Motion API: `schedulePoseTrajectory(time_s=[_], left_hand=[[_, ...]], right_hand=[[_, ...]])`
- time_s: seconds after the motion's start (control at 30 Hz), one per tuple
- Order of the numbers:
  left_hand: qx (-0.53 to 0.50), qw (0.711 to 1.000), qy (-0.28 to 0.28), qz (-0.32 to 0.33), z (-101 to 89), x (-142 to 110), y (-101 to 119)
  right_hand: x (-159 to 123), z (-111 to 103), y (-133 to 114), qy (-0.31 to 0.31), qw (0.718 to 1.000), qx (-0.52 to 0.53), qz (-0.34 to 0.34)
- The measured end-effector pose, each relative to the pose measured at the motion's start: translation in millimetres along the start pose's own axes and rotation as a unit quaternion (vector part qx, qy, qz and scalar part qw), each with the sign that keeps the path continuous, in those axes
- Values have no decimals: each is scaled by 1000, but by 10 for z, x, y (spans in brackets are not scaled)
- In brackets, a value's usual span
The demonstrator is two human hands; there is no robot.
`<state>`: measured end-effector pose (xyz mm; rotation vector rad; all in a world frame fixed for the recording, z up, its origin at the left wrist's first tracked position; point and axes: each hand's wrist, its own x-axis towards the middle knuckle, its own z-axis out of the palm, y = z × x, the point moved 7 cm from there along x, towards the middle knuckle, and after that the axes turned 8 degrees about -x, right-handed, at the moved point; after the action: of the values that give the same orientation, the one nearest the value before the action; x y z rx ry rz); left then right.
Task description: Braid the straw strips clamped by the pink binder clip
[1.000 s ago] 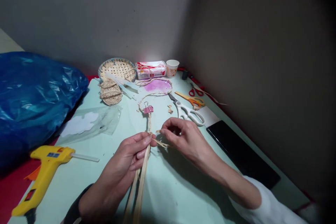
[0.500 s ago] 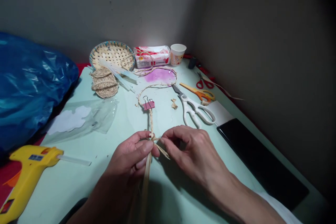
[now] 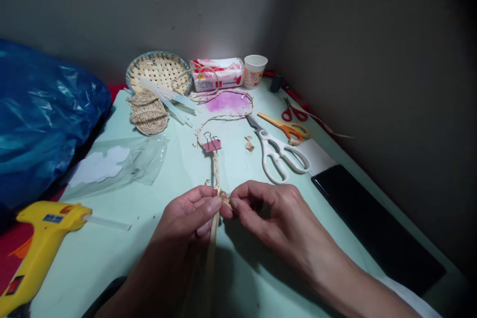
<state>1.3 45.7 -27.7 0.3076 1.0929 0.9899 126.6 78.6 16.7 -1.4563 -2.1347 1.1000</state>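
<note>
A pale plant-fibre braid [image 3: 216, 169] runs toward me from a pink binder clip [image 3: 212, 145]. My left hand [image 3: 194, 213] pinches the near end of the braid between thumb and fingers. Loose flat strands [image 3: 212, 248] hang below that pinch toward the front edge of the view. Close beside it on the right, my right hand [image 3: 274, 213] is closed, thumb against index finger, on a short strand coming out of the braid. The fingertips of both hands almost touch. Beyond the clip, thin twisted cord [image 3: 223, 117] curves back over a purple patch.
White-handled scissors [image 3: 278, 151], orange scissors [image 3: 285, 126] and red scissors [image 3: 292, 112] lie right of the braid, near a black flat object [image 3: 376, 228]. Left are a yellow glue gun [image 3: 48, 238], a clear bag [image 3: 122, 164] and a coiled cord bundle [image 3: 149, 113]. A woven basket [image 3: 158, 74] stands behind.
My right hand has come in closer to my left fingers, and the strand ends that stuck out to the right are now gathered at its fingertips. The camera view has also shifted.
</note>
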Motion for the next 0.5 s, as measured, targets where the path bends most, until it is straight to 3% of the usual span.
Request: schedulePoseTrajectory(time_s=[0.27, 0.5], left_hand=[[-16, 1000, -2, 25, 8, -2, 27], [13, 999, -3, 52, -1, 17, 36]], right_hand=[[-36, 15, -42, -56, 995, 77, -37], [22, 146, 47, -126, 967, 221, 27]])
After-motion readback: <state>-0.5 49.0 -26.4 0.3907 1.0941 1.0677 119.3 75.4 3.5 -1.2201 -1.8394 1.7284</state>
